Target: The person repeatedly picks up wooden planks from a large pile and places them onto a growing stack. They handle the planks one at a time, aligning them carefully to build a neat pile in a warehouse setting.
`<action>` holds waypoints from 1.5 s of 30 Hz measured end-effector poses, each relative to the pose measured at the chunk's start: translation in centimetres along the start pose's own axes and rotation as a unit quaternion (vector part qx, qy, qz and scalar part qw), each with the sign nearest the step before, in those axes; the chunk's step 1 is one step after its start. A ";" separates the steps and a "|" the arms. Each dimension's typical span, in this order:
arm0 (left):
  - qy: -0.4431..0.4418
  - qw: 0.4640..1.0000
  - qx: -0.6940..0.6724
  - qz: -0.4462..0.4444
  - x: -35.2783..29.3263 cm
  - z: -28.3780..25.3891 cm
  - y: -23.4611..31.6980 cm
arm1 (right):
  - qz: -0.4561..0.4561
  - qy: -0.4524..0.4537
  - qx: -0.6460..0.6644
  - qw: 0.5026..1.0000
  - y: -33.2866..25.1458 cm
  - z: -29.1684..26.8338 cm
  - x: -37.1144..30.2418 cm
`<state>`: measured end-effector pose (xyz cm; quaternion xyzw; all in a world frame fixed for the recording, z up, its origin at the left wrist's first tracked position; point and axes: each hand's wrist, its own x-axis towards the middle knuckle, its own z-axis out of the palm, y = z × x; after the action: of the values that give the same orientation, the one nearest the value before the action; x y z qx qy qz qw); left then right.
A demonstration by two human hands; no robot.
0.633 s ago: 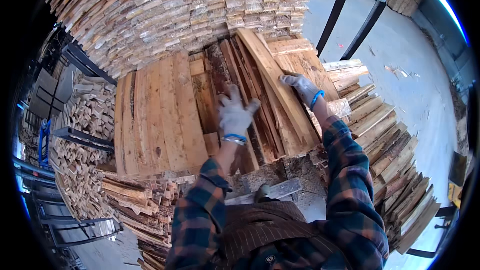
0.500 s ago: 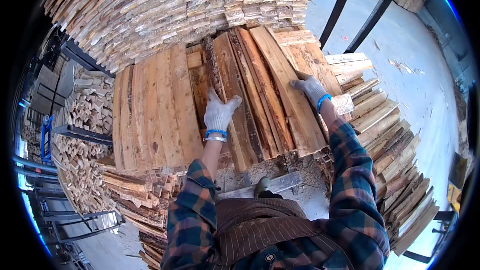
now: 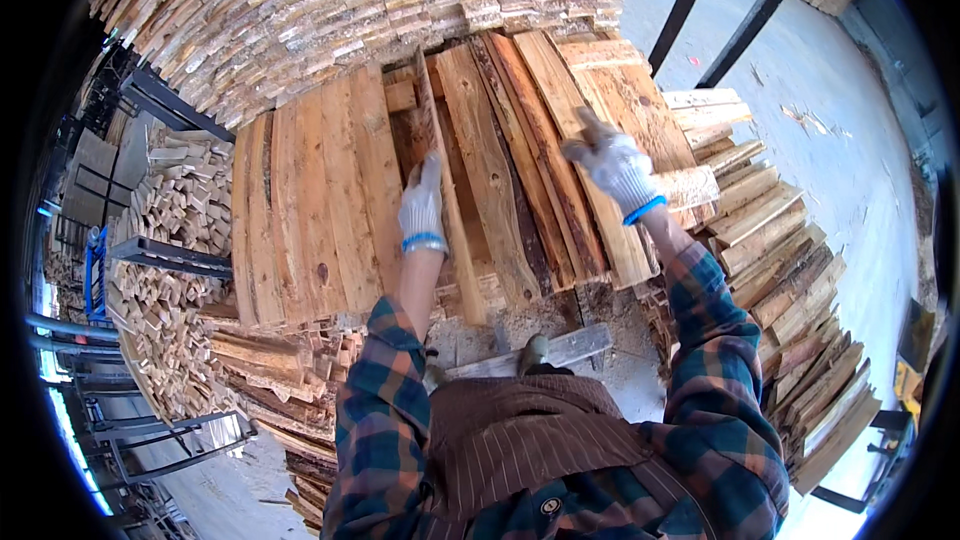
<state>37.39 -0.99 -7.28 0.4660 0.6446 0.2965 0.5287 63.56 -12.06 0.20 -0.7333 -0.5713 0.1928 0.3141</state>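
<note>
Stacked planks (image 3: 480,5) fill the frame's top. At centre, your left hand (image 3: 421,210) grasps a tilted narrow board (image 3: 456,240); rightward, your right hand (image 3: 617,170) spreads, released, over a paler board (image 3: 553,85).

The left hand (image 3: 421,205), in a pale knit glove, holds a narrow board (image 3: 459,250) tipped onto its edge. The gloved right hand (image 3: 615,162) spreads its fingers over a pale plank (image 3: 552,75); whether it touches is unclear. Reddish bark-edged boards (image 3: 540,155) lie between the hands, and flat boards (image 3: 320,210) lie side by side to the left. Behind rises a wall of stacked boards (image 3: 400,20). Wood blocks (image 3: 190,200) heap at far left; rough planks (image 3: 770,240) jut out at right, near a dark metal frame (image 3: 745,35).
</note>
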 end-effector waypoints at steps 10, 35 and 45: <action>-0.159 0.961 -0.224 -0.019 -1.2 -2.2 0.1 | 0.122 -0.168 0.467 0.859 -7.6 11.1 -6.6; -0.143 0.850 -0.500 0.084 -5.5 -5.2 3.4 | 0.052 -0.149 0.163 0.974 -11.0 7.0 -10.2; -0.075 0.897 -0.415 0.136 -6.0 -6.2 3.6 | 0.127 -0.175 0.601 0.769 -7.8 10.6 -10.9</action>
<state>32.52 -4.35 -0.03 0.3084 0.3518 0.5701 0.6754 48.23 -18.79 -3.03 -0.4138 -0.2858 0.6601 0.5580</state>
